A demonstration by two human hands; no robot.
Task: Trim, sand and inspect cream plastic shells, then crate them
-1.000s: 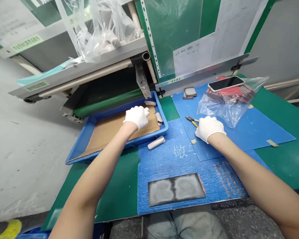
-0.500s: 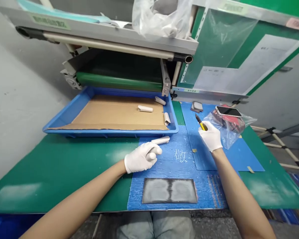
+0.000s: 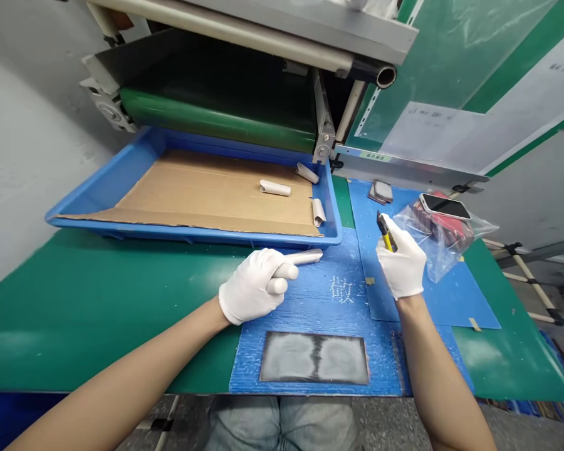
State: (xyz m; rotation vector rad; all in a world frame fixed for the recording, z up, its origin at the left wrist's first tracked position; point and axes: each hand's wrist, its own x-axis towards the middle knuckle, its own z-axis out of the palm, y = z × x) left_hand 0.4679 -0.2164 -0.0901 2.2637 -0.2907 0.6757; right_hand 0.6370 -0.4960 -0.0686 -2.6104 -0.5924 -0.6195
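Observation:
My left hand, in a white glove, hovers over the left edge of the blue mat with its fingers curled in. Just beyond its fingers lies a white curved, half-tube piece; its near end meets the glove in this view, and I cannot tell whether they touch. My right hand, also gloved, grips a yellow-and-black utility knife with its dark tip pointing away from me. A dark-edged grey rectangular plate lies flat near the table's front edge.
A blue tray lined with cardboard holds three similar white curved pieces. Above it is a green conveyor roller. At right, a phone rests on a clear bag of reddish pieces. Small grey squares lie behind the knife.
The view has shifted closer to the tray and roller. My left hand has drawn a little left, away from the curved piece. My right hand still holds the knife, now more upright.

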